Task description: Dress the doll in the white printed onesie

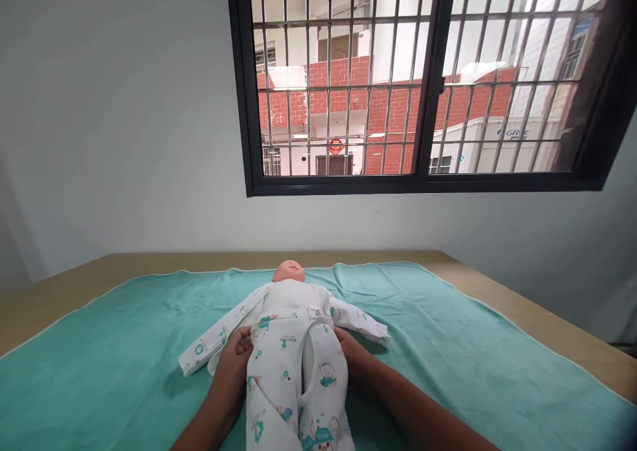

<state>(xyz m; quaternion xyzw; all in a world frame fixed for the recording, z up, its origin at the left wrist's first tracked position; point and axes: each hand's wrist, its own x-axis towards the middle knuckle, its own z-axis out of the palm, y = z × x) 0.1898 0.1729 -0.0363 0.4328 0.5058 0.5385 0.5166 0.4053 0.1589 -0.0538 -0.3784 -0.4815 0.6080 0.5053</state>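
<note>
A baby doll (289, 270) lies on its back, head away from me, in a white printed long-sleeved top (213, 338) and white printed baby pants (279, 365). The pants reach the waist over a plain white front. At the left side of the waist, my left hand (233, 355) is closed with curled fingers on the edge of the pants. My right hand (352, 353) reaches against the opposite side of the waist, where the pants hide its fingers. Both sleeves lie spread outward. The lower ends of the pants run out of view.
Under the doll, a teal blanket (448, 351) with a pale edge covers much of a wooden table (502, 292). Beyond the table stands a white wall (149, 139) with a dark-framed, barred window (338, 184).
</note>
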